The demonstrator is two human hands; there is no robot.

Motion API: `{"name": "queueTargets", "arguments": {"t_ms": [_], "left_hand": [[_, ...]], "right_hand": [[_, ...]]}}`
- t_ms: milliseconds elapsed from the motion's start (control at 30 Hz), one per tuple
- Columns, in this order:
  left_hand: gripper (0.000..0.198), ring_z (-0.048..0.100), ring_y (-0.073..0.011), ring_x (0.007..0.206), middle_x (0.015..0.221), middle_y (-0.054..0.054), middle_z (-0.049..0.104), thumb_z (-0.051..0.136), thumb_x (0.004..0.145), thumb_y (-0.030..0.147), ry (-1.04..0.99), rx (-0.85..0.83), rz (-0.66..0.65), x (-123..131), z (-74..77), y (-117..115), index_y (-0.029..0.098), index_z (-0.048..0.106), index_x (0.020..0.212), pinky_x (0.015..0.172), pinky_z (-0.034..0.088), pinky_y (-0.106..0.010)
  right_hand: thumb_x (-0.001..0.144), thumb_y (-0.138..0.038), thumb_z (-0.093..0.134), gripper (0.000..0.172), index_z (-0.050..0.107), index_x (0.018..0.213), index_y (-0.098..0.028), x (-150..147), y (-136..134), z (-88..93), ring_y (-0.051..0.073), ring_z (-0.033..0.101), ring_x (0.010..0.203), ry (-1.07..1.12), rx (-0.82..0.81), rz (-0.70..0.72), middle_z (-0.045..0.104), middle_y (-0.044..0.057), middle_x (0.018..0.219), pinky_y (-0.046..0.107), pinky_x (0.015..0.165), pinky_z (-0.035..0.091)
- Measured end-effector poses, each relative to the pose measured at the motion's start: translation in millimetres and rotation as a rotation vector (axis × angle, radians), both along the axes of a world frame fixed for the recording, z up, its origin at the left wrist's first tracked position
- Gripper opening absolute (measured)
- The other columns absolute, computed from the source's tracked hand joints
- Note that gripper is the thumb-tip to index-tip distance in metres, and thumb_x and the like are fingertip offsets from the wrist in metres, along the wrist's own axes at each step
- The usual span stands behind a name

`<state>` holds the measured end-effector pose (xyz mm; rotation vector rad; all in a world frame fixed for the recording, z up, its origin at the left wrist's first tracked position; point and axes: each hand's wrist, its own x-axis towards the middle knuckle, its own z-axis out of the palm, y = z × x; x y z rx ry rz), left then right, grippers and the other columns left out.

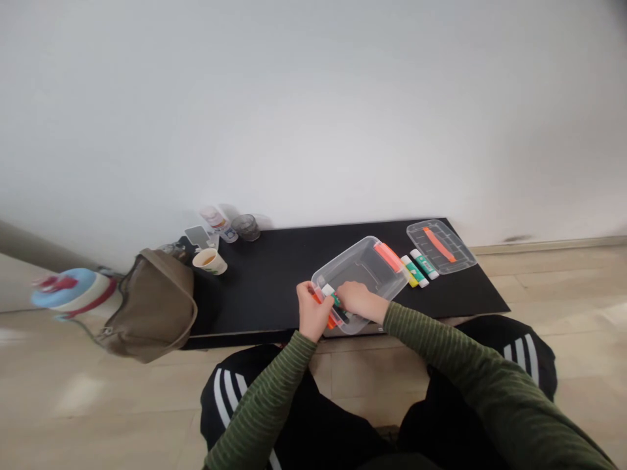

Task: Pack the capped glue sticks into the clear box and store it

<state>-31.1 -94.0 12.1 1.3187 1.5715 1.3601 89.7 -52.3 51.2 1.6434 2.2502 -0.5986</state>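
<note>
A: What do the hands hold?
B: The left hand (312, 312) and right hand (360, 300) both close narrowly on markers (332, 307), orange and green, inside the clear plastic box (360, 274).
A: And the others?
B: One orange marker (388, 256) in the box, two sticks (424, 263) beside it, one orange bar (439, 243) on a clear lid (463, 258).

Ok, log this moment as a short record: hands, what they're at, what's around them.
Left hand: at the near end of a clear plastic box, beside an orange marker
Right hand: beside a green marker in the box
Beside box: yellow marker, teal marker
Further right: clear tray holding an orange strip
Surface: black board
Far left: paper cup, tan bag
</note>
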Motion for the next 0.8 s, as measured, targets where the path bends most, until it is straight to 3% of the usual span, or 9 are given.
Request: {"name": "queueTargets", "arguments": {"t_ms": [100,167,233,300,367,433,533,667,800], "left_hand": [[0.040,0.054,-0.0128,0.076,0.088,0.003,0.049,0.066,0.062,0.011,0.011,-0.020,0.008,-1.4,1.3,1.5,0.020,0.044,0.094,0.076,0.046,-0.030],[0.038,0.054,-0.0130,0.076,0.087,0.003,0.049,0.065,0.062,0.012,0.009,-0.030,0.020,-2.1,2.2,2.7,0.020,0.044,0.093,0.076,0.046,-0.031],[0.037,0.054,-0.0132,0.075,0.086,0.003,0.049,0.065,0.062,0.012,-0.005,-0.045,0.033,-2.6,3.2,3.9,0.020,0.044,0.092,0.076,0.047,-0.031],[0.037,0.054,-0.0133,0.074,0.084,0.004,0.050,0.064,0.062,0.012,-0.021,-0.059,0.043,-2.7,4.7,4.5,0.021,0.044,0.091,0.075,0.047,-0.031],[0.037,0.055,-0.0132,0.073,0.083,0.004,0.050,0.064,0.062,0.012,-0.032,-0.064,0.043,-2.5,6.6,4.2,0.021,0.044,0.091,0.074,0.047,-0.031],[0.036,0.055,-0.0127,0.072,0.081,0.005,0.050,0.064,0.061,0.011,-0.032,-0.055,0.037,-2.3,8.4,3.3,0.021,0.044,0.090,0.074,0.047,-0.030],[0.035,0.055,-0.0120,0.070,0.080,0.005,0.050,0.064,0.062,0.010,-0.017,-0.024,0.039,-2.4,9.0,2.5,0.021,0.045,0.089,0.072,0.047,-0.029],[0.036,0.054,-0.0111,0.067,0.078,0.006,0.051,0.065,0.062,0.011,-0.028,-0.017,0.045,-3.9,4.9,4.1,0.021,0.045,0.090,0.070,0.048,-0.028],[0.036,0.054,-0.0113,0.067,0.078,0.006,0.051,0.065,0.062,0.014,-0.055,-0.035,0.043,-5.6,1.4,5.9,0.021,0.045,0.091,0.069,0.047,-0.027]], "right_hand": [[0.088,-0.024,0.056,0.025,0.075,0.104,-0.015,12.9,-5.5,9.4,0.029,0.069,0.101,0.026,0.095,-0.024,0.073,0.018,0.106,0.033,0.078,0.052],[0.094,-0.029,0.048,0.030,0.072,0.109,-0.021,34.3,-11.6,17.1,0.025,0.069,0.101,0.129,0.257,-0.091,0.074,0.013,0.107,0.031,0.079,0.050],[0.096,-0.033,0.044,0.032,0.071,0.111,-0.025,69.0,-17.1,20.9,0.020,0.069,0.096,0.328,0.526,-0.230,0.075,0.007,0.105,0.028,0.079,0.049],[0.096,-0.032,0.042,0.033,0.071,0.109,-0.022,114.0,-19.6,17.4,0.017,0.069,0.089,0.481,0.800,-0.437,0.075,0.007,0.102,0.026,0.079,0.049],[0.094,-0.034,0.044,0.034,0.072,0.106,-0.018,161.6,-18.2,6.6,0.019,0.068,0.083,0.485,0.927,-0.604,0.075,0.009,0.092,0.028,0.078,0.049],[0.091,-0.033,0.049,0.030,0.073,0.100,-0.018,202.7,-14.8,-9.3,0.020,0.067,0.082,0.389,0.871,-0.656,0.074,0.008,0.088,0.030,0.077,0.048],[0.089,-0.030,0.050,0.029,0.074,0.102,-0.021,241.1,-10.6,-35.2,0.021,0.066,0.088,0.223,0.689,-0.705,0.073,0.008,0.099,0.029,0.075,0.046],[0.090,-0.028,0.050,0.032,0.072,0.111,-0.019,255.7,-7.9,-59.2,0.021,0.063,0.099,0.110,0.603,-0.767,0.068,0.012,0.113,0.029,0.079,0.045],[0.090,-0.031,0.052,0.031,0.071,0.111,-0.018,256.1,-3.8,-69.0,0.024,0.060,0.106,0.047,0.530,-0.780,0.065,0.015,0.114,0.030,0.079,0.045]]}}
